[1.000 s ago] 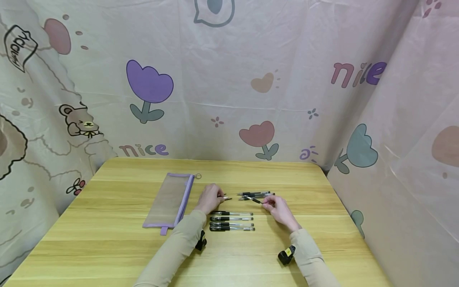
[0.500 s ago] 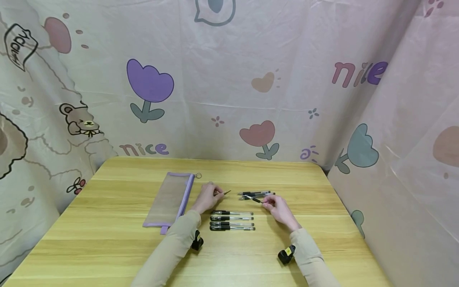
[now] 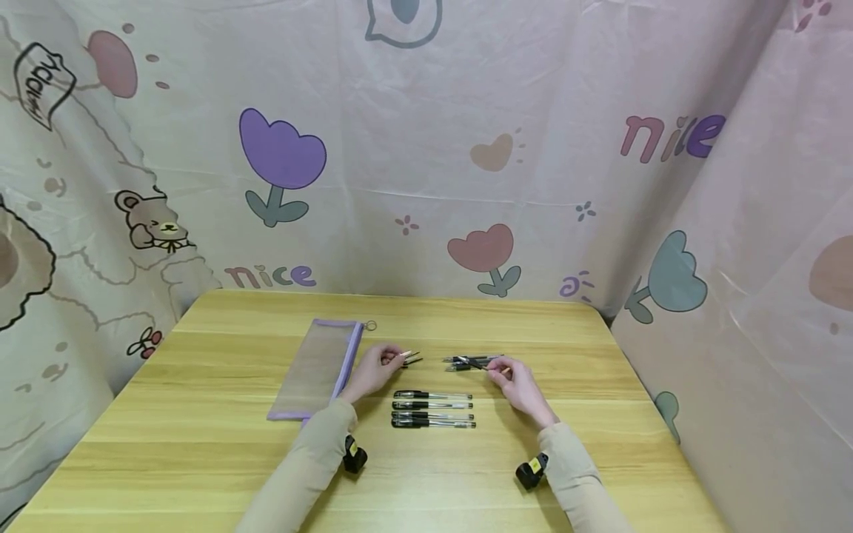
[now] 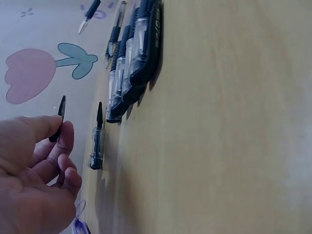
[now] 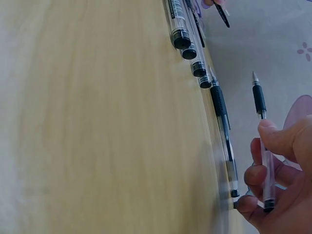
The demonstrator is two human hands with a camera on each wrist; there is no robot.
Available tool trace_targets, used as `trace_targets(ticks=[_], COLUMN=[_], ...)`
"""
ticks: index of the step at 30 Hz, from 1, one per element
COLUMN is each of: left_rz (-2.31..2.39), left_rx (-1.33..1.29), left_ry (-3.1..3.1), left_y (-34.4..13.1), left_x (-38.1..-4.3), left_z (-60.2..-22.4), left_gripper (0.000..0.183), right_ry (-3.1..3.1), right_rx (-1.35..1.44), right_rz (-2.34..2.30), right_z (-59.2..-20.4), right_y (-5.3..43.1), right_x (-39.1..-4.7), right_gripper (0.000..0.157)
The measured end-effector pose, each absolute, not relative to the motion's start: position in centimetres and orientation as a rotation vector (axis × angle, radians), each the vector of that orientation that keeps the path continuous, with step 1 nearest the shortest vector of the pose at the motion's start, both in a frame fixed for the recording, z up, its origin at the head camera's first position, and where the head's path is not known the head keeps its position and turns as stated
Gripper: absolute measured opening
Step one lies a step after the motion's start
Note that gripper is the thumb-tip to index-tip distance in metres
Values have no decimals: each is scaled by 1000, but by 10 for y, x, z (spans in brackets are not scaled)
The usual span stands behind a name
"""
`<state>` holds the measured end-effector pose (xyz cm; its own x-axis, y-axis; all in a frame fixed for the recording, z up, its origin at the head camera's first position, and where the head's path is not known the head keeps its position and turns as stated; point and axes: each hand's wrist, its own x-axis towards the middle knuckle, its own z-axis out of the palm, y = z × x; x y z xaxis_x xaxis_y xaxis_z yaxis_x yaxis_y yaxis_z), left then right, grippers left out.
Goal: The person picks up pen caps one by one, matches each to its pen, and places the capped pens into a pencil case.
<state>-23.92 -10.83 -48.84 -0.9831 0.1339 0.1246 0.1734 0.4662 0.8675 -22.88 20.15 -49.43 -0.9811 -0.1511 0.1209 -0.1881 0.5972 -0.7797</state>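
My left hand (image 3: 376,371) pinches a small black pen cap (image 4: 59,126) between thumb and index finger, above the table. A second pen cap (image 4: 97,148), clear with a dark clip, lies close by. My right hand (image 3: 518,383) holds an uncapped gel pen (image 5: 265,161) by its clear barrel, its bare tip pointing away from the palm. Uncapped pens (image 3: 460,367) lie beside the right fingers, partly behind the held pen. Nearer the person, several capped black gel pens (image 3: 433,424) lie side by side in a row.
A flat mesh pouch (image 3: 309,374) with a purple edge and zipper lies left of the left hand, its near end partly behind the sleeve. Patterned cloth (image 3: 400,148) hangs behind the wooden table (image 3: 200,459).
My left hand has lifted slightly, then drawn left and toward the person, with the cap in its fingers. The right hand stays nearly in place, with its pen turned a little.
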Motion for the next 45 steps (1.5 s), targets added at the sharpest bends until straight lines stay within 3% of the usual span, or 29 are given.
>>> trace_targets(ticks=[10, 45], left_rz=[-1753, -1778], left_rx=[-384, -462], left_ry=[-2554, -2589], left_y=[-120, -116], left_x=[-229, -221], left_z=[-493, -502], left_gripper=[21, 20], right_ry=[-2661, -2732], right_rx=[307, 529], right_rz=[1419, 1573], right_z=[-492, -487], right_y=[198, 167], right_x=[-233, -234], right_gripper=[10, 16])
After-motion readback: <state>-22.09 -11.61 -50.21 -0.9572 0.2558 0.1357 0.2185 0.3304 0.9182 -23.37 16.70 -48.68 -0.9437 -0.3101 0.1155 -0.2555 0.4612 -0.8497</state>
